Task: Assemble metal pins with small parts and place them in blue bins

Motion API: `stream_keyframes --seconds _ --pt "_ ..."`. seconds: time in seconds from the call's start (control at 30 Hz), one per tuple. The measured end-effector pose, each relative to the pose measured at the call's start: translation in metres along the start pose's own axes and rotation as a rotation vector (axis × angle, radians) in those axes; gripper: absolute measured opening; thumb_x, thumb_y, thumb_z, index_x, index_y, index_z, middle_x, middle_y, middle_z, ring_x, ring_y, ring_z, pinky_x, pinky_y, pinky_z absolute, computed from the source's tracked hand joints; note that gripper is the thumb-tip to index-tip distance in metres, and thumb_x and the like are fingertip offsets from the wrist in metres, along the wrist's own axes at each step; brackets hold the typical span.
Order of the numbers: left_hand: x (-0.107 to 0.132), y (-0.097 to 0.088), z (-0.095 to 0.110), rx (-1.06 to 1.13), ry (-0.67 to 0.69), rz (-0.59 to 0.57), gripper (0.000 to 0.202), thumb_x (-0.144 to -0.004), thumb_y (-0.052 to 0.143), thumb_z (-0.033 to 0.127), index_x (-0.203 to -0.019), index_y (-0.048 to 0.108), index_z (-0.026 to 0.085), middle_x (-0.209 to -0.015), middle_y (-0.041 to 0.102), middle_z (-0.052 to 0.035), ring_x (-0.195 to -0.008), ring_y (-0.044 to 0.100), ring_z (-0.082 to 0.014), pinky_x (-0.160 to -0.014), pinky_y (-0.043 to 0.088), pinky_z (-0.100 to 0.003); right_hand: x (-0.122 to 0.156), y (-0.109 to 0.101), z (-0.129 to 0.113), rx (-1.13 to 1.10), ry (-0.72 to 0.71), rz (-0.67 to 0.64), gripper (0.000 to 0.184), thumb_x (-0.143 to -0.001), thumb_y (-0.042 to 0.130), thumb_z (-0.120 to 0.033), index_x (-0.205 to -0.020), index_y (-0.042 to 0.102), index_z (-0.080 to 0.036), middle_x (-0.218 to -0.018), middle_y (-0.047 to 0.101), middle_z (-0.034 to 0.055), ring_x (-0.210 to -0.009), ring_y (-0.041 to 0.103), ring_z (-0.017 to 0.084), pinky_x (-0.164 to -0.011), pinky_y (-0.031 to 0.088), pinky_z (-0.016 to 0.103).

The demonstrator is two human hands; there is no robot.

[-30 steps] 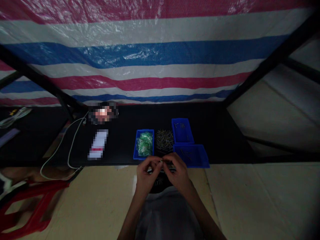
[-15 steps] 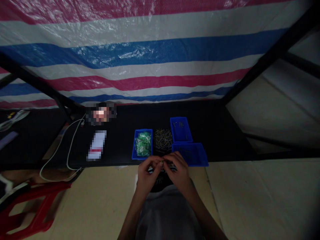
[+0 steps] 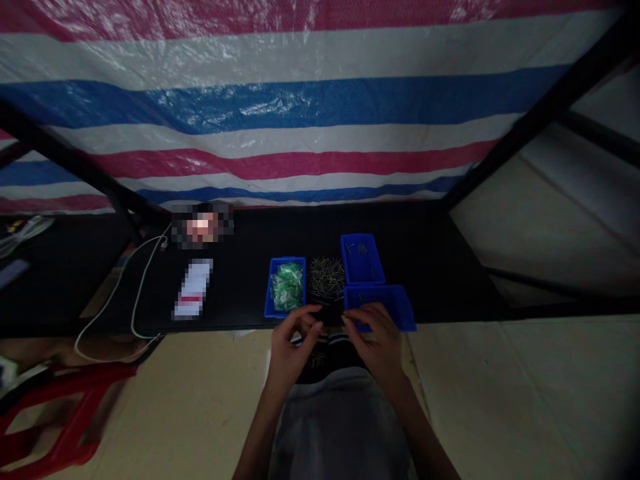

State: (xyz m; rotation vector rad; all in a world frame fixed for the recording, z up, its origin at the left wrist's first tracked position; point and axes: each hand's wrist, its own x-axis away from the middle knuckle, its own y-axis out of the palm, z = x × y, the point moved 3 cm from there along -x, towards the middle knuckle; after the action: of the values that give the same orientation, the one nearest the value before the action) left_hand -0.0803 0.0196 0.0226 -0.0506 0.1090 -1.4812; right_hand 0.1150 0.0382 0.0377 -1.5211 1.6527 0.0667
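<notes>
My left hand (image 3: 294, 343) hovers at the table's front edge, beside the blue bin of packets. Its thumb and forefinger are apart with nothing visible between them. To its right, my right hand (image 3: 376, 339) is pinched at the fingertips, in front of the lower blue bin (image 3: 407, 313); whatever is in the pinch is too small to make out. Just beyond both hands lies a heap of thin metal screws or nails (image 3: 327, 277). Left of the heap, a blue bin (image 3: 268, 303) holds green-and-clear plastic packets (image 3: 289, 287).
Another blue bin (image 3: 364, 270) with a few metal pieces stands behind the lower one. Farther left on the black table (image 3: 240, 267) are a blurred-out pale oblong (image 3: 194, 289) and a white cable (image 3: 137, 300). A red stool (image 3: 75, 413) stands at the lower left.
My hands were together at the fingertips over a small thing. Now they are apart: the right has shifted rightward still pinched, and the left's fingers have opened.
</notes>
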Motion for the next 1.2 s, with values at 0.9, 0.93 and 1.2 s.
stream_keyframes --seconds 0.9,0.93,1.2 --pt "0.008 -0.024 -0.004 -0.082 -0.014 0.183 0.021 -0.098 0.070 0.038 -0.101 0.077 0.018 -0.066 0.068 0.0017 -0.060 0.061 -0.0120 -0.063 0.049 -0.022 -0.037 0.083 0.012 0.391 -0.062 -0.546 0.016 -0.085 0.071 -0.006 -0.085 0.067 -0.022 -0.093 0.072 0.0099 -0.102 0.059 0.031 -0.105 0.039 0.057" --pt "0.007 -0.025 -0.005 -0.082 -0.016 0.191 0.021 -0.097 0.070 0.038 -0.101 0.077 0.018 -0.066 0.067 0.0017 -0.060 0.060 -0.0119 -0.063 0.049 -0.022 -0.038 0.083 0.012 0.381 -0.054 -0.539 0.016 -0.085 0.071 -0.007 -0.085 0.066 -0.022 -0.093 0.072 0.0093 -0.102 0.059 0.031 -0.104 0.040 0.056" --pt "0.000 -0.018 -0.001 -0.061 0.001 0.149 0.024 -0.096 0.072 0.034 -0.114 0.074 0.018 -0.075 0.069 0.0010 -0.064 0.062 -0.0119 -0.063 0.049 -0.021 -0.042 0.053 -0.009 -0.156 0.154 -0.326 0.013 -0.091 0.065 -0.010 -0.094 0.064 -0.023 -0.086 0.067 0.0005 -0.086 0.064 0.019 -0.081 0.051 0.035"
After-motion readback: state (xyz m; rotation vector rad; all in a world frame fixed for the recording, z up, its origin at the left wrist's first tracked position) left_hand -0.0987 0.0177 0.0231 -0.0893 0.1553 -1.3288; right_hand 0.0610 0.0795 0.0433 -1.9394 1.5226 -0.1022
